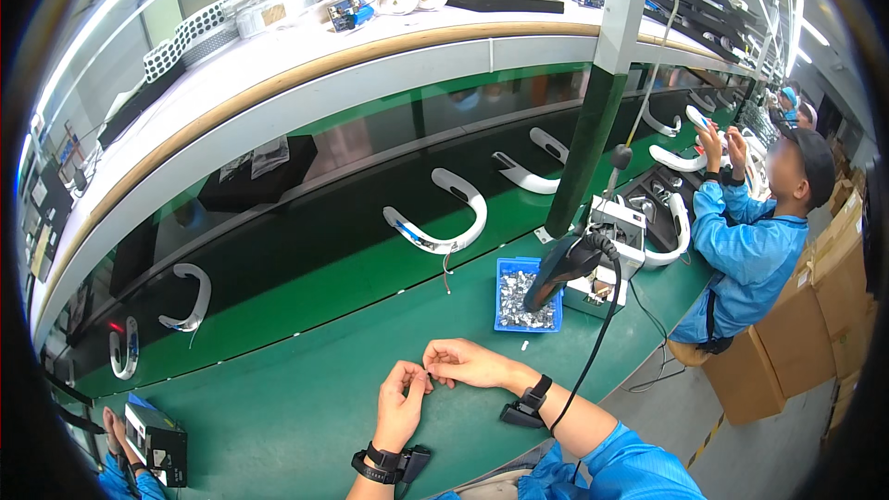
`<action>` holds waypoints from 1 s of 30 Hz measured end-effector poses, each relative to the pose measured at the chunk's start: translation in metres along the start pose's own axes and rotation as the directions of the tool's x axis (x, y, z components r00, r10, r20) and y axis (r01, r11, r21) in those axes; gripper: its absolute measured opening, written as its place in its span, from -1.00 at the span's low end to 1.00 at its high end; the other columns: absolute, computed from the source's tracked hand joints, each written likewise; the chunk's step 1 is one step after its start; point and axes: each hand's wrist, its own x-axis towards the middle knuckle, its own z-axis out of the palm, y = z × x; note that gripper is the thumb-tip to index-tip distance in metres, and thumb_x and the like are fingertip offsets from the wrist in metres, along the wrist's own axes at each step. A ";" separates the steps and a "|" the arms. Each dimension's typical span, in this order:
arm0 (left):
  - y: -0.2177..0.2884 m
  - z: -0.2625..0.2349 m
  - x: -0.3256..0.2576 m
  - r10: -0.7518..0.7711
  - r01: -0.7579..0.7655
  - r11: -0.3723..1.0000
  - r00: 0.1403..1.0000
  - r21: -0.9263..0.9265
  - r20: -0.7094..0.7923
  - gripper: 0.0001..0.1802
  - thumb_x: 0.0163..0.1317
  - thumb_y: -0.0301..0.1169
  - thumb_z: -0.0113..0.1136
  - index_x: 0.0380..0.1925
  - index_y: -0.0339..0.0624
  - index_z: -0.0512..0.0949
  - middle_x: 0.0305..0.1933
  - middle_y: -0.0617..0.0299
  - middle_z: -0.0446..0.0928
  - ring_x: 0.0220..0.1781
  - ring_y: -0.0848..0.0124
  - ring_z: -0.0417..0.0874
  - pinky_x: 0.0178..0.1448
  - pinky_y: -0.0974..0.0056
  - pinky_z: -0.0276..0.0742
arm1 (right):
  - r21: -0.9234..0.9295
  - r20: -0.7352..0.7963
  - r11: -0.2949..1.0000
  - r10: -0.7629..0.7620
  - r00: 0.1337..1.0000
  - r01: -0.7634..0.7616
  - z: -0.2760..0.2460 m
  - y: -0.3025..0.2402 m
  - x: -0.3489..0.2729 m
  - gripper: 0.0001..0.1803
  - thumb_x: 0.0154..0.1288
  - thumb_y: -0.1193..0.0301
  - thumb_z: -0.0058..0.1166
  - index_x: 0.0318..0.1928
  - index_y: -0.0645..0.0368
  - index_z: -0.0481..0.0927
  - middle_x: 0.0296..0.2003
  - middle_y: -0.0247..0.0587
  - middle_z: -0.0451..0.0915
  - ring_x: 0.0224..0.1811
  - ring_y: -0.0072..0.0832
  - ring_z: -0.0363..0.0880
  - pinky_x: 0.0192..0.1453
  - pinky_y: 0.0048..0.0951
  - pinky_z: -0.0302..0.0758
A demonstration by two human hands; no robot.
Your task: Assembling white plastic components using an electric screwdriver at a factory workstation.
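Note:
My left hand (401,405) and my right hand (466,364) meet over the green worktop (324,389), fingertips pinched together. Whatever sits between them is too small and covered to make out. Beyond my right hand stands a blue bin (499,319) heaped with small silvery metal parts (515,301). A dark corded hand tool (563,268) slants over that bin. One small white piece (525,345) lies loose on the worktop between the bin and my right hand. Each wrist wears a black strap with a dark box.
Ahead runs a dark conveyor belt (324,259) carrying U-shaped white parts (482,213). A green post (586,153) rises beside a white boxed device (619,227). At right, a co-worker in blue (750,241) holds a white part; another person's hands (116,431) are at lower left, near a black box (159,444).

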 end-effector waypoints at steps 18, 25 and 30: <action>-0.010 -0.009 -0.001 0.023 -0.023 0.999 1.000 -0.022 0.007 -0.93 0.56 -0.51 0.09 -0.16 -0.27 0.51 -0.27 0.26 0.62 -0.20 0.49 0.63 -0.03 0.36 0.58 | -0.023 -0.002 1.000 0.012 1.000 -0.012 0.004 0.009 0.008 -0.86 0.61 0.40 0.05 -0.03 0.23 0.53 -0.24 -0.34 0.61 -0.23 -0.61 0.55 -0.16 -0.52 0.55; -0.013 -0.010 0.000 0.028 -0.028 1.000 1.000 -0.002 0.004 -0.92 0.57 -0.49 0.10 -0.15 -0.28 0.52 -0.27 0.25 0.62 -0.22 0.49 0.63 -0.04 0.35 0.59 | -0.035 -0.002 0.999 0.009 1.000 -0.009 0.004 0.013 0.010 -0.84 0.62 0.38 0.06 -0.04 0.23 0.53 -0.23 -0.33 0.63 -0.24 -0.61 0.56 -0.15 -0.51 0.56; -0.013 -0.011 -0.001 0.021 -0.021 1.000 1.000 0.007 0.000 -0.90 0.57 -0.48 0.11 -0.16 -0.28 0.52 -0.28 0.25 0.62 -0.22 0.49 0.63 -0.04 0.35 0.59 | -0.036 -0.007 0.999 0.003 1.000 -0.003 0.006 0.013 0.011 -0.84 0.62 0.38 0.06 -0.03 0.23 0.53 -0.24 -0.32 0.62 -0.23 -0.61 0.55 -0.16 -0.52 0.55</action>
